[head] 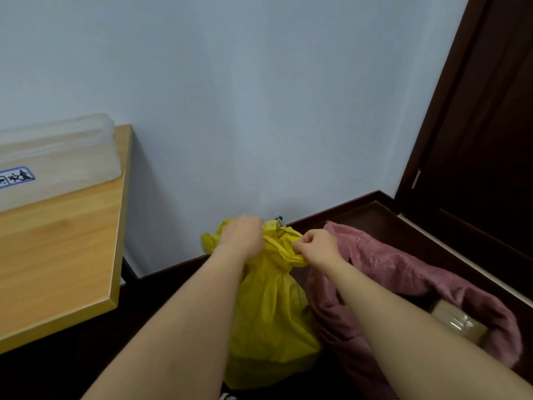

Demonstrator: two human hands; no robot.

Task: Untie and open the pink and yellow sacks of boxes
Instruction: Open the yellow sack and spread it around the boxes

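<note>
A yellow sack (268, 319) stands on the dark floor against the wall, its neck still gathered and bunched at the top. My left hand (242, 236) grips the bunched yellow fabric on the left of the neck. My right hand (315, 245) pinches a strip of the yellow fabric on the right side. Beside it on the right lies a pink sack (383, 272) with its mouth open, and a taped cardboard box (458, 323) shows inside it.
A wooden table (60, 246) stands at the left with a clear plastic bin (54, 160) on it. A dark wooden door (484, 125) and dark skirting close off the right side. The pale wall is just behind the sacks.
</note>
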